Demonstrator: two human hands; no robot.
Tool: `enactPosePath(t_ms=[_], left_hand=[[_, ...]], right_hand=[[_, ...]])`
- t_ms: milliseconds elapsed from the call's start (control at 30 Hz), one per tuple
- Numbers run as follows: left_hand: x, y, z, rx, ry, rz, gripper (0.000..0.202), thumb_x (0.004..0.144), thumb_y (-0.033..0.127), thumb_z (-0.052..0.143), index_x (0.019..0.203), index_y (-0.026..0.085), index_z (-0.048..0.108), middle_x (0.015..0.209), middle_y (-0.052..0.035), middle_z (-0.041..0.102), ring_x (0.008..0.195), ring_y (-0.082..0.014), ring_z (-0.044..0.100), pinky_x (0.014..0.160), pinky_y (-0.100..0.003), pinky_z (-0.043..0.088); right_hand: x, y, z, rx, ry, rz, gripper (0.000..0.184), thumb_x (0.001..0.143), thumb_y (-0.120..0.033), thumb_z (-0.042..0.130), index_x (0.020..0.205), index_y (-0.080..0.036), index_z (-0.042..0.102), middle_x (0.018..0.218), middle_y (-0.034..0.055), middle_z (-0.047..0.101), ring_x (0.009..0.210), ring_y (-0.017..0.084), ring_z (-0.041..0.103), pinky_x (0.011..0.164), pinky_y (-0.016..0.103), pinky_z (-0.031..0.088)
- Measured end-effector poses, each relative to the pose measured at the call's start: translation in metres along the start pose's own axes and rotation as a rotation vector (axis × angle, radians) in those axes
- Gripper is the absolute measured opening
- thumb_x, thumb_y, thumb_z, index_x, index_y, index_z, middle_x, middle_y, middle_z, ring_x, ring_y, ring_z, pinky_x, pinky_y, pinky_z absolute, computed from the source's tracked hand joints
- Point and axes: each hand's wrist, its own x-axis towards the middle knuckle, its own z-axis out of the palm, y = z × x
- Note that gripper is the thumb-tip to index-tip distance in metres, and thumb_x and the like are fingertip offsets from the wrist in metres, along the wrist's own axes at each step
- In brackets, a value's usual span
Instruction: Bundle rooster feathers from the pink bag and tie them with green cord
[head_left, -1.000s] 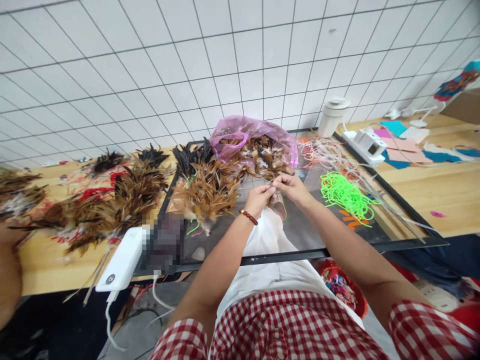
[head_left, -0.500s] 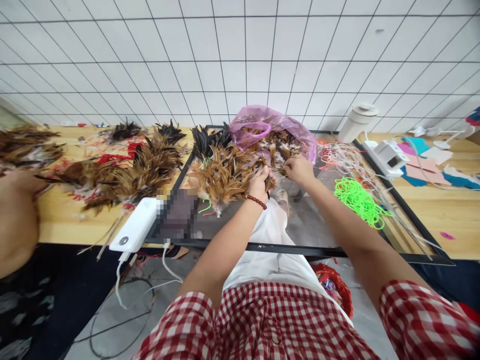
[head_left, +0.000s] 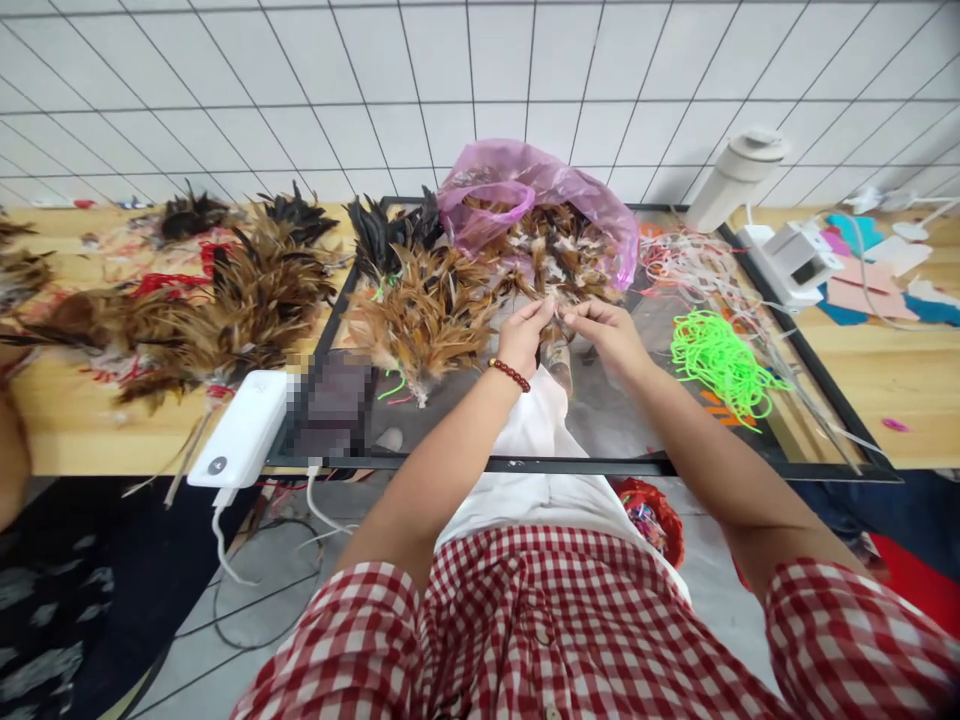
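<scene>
My left hand (head_left: 523,338) is closed in a pinch near the middle of the glass panel (head_left: 622,410), a red bead bracelet at its wrist. Close beside it, my right hand (head_left: 609,335) also pinches with thumb and forefinger. A small brown feather (head_left: 553,328) with a pale base shows between the fingertips of both hands. Just beyond them lies a pink plastic bag (head_left: 581,180), its mouth full of loose brown feathers (head_left: 559,240). To the left of my hands rests a pile of tan feathers (head_left: 435,310), with black feathers (head_left: 390,235) behind it.
Green cord (head_left: 724,365) and clear strips (head_left: 694,265) lie to the right, near a white bottle (head_left: 739,180) and a white plug adapter (head_left: 799,260). A power bank (head_left: 244,425) sits at the left front edge. Another person's arm (head_left: 11,455) is at far left.
Both hands have come together over the panel; the right has drawn back from the bag's feathers, the left has moved off the tan pile. The camera view has tilted downward.
</scene>
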Motion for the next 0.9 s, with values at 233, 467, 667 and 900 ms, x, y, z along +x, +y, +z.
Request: enactPosePath(t_ms=[233,467,667,900], left_hand=[[0.0,-0.001,-0.001,0.011,-0.062,-0.078,0.014,0.073,0.019,0.086,0.077,0.013,0.073,0.078,-0.0035,0.075,0.088,-0.0164,0.072,0.086,-0.028,0.053],[-0.007,-0.002,0.002,0.108,-0.051,-0.003,0.02,0.079,0.019,0.081,0.066,0.014,0.066,0.058,0.0025,0.063,0.055,-0.0062,0.056,0.062,-0.02,0.045],[-0.011,-0.003,0.001,0.184,-0.149,-0.058,0.021,0.075,0.02,0.084,0.065,0.013,0.067,0.057,0.0004,0.064,0.054,-0.0064,0.057,0.059,-0.019,0.044],[-0.01,-0.007,-0.002,0.235,-0.227,-0.12,0.02,0.069,0.024,0.089,0.07,0.012,0.073,0.059,-0.0011,0.068,0.052,-0.0066,0.057,0.056,-0.02,0.043]], right_hand=[[0.001,0.004,0.003,-0.019,-0.072,0.08,0.041,0.059,-0.054,0.081,0.064,-0.02,0.059,0.065,-0.0011,0.057,0.067,0.013,0.05,0.072,0.031,0.045],[0.0,-0.005,-0.01,-0.123,0.001,-0.051,0.042,0.068,-0.059,0.081,0.077,-0.02,0.067,0.077,0.002,0.067,0.073,0.016,0.057,0.074,0.032,0.049],[0.003,-0.008,-0.01,0.005,0.057,-0.17,0.041,0.07,-0.059,0.081,0.084,-0.022,0.071,0.082,0.0018,0.07,0.078,0.017,0.063,0.081,0.034,0.053],[0.004,-0.004,-0.019,-0.049,0.003,-0.105,0.042,0.065,-0.06,0.082,0.076,-0.021,0.068,0.075,0.0016,0.068,0.072,0.017,0.061,0.074,0.034,0.053]])
